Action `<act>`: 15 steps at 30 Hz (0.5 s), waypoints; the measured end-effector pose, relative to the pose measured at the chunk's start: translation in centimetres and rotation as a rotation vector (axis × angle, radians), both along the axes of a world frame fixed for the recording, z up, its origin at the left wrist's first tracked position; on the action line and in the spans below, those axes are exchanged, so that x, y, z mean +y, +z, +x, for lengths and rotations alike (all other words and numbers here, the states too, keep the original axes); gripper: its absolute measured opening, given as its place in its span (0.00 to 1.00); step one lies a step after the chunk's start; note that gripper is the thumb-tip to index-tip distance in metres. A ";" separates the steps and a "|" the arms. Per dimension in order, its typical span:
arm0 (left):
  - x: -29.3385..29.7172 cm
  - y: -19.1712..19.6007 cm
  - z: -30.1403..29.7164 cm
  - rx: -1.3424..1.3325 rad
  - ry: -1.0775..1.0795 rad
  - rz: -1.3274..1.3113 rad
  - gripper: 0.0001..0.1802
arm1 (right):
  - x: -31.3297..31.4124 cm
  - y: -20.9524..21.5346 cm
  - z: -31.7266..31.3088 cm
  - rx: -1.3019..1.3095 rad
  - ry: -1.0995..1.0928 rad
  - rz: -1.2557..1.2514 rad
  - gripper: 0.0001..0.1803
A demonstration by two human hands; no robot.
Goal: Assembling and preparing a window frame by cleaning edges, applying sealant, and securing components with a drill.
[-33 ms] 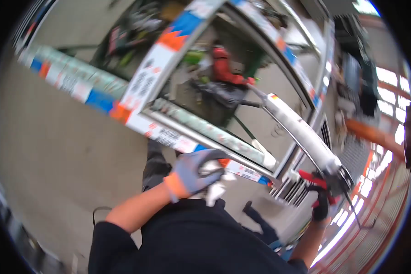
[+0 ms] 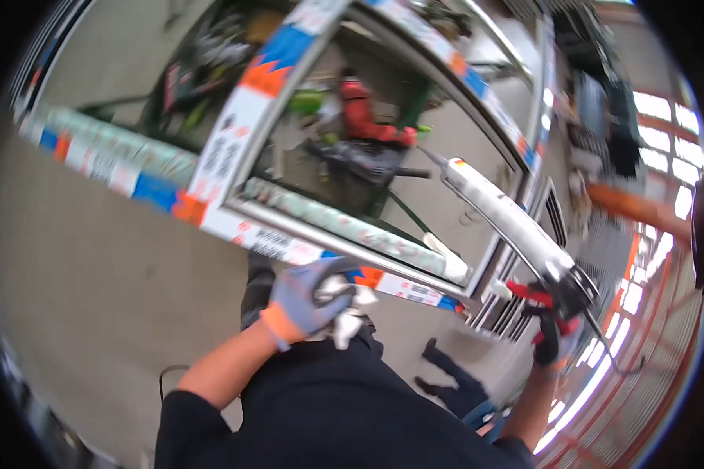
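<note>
Our left hand, in a grey glove with an orange cuff, is closed around a white rag and presses it against the lower bar of the window frame right in front of it. Our right hand, gloved in black and red, grips the handle of a caulking gun. Its white tube slants up and leftward from that hand, nozzle tip near the frame's far right side.
</note>
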State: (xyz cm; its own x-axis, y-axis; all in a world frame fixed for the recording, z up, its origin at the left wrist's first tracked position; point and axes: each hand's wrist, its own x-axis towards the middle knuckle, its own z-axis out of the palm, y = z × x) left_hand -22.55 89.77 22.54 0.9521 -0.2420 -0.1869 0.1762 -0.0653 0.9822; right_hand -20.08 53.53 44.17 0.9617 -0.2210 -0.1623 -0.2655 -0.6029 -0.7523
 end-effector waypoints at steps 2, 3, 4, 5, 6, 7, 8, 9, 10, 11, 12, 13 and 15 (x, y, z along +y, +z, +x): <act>0.4 -0.3 0.4 -0.046 -0.065 0.262 0.18 | -1.7 -1.6 0.7 -0.013 -0.171 -0.073 0.21; 0.3 -0.8 0.4 -0.063 -0.105 0.378 0.16 | -4.1 -2.6 1.3 0.026 -0.067 -0.139 0.16; 0.0 -1.2 0.7 -0.099 -0.193 0.421 0.14 | -6.8 -4.5 1.6 0.105 -0.167 -0.129 0.13; -0.3 -1.6 0.9 -0.126 -0.267 0.465 0.12 | -9.6 -6.2 2.6 0.191 -0.127 -0.221 0.12; -0.6 -2.7 0.4 -0.178 -0.292 0.539 0.09 | -11.4 -8.8 3.8 0.165 -0.095 -0.226 0.12; -0.7 -3.8 0.2 -0.239 -0.332 0.577 0.09 | -12.7 -11.3 5.2 0.229 -0.112 -0.110 0.12; -0.7 -5.7 -0.5 -0.324 -0.304 0.582 0.09 | -13.3 -14.0 7.0 0.259 -0.127 -0.106 0.11; -0.8 -7.1 -0.9 -0.411 -0.277 0.586 0.10 | -15.2 -17.9 8.3 0.304 -0.128 -0.125 0.12; -1.1 -7.2 -0.9 -0.452 -0.299 0.622 0.10 | -15.9 -21.5 9.7 0.349 -0.162 -0.150 0.14; -1.4 -7.4 -0.6 -0.497 -0.321 0.657 0.10 | -17.9 -25.6 11.3 0.371 -0.013 -0.315 0.16; -1.6 -7.9 -1.0 -0.498 -0.243 0.668 0.09 | -17.3 -27.7 13.3 0.342 0.097 -0.427 0.17; -1.8 -7.8 -1.3 -0.494 -0.249 0.684 0.09 | -17.1 -30.3 14.8 0.381 0.115 -0.445 0.16; -2.4 -8.0 -1.0 -0.490 -0.218 0.753 0.08 | -16.1 -35.1 18.6 0.421 0.170 -0.497 0.15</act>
